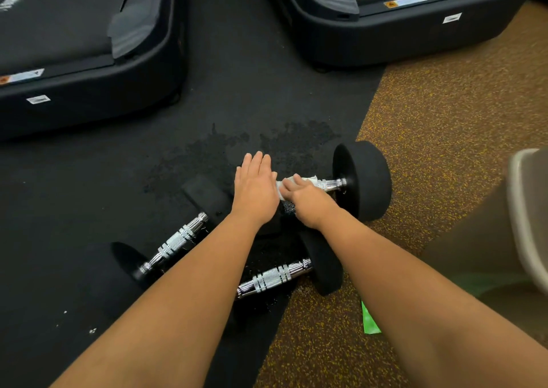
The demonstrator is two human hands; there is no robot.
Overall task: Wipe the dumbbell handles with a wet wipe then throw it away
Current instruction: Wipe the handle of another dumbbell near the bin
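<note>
Right hand (308, 202) grips wet wipe (310, 179) round far handle (331, 184); left hand (255, 190) lies flat beside it. Two nearer handles (175, 243) and disposal judged outstanding.

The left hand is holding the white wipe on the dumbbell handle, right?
Not quite. In the head view it is the right hand that holds the white wipe on the dumbbell handle, fingers curled round it. The left hand lies flat beside it, fingers straight, holding nothing.
</note>
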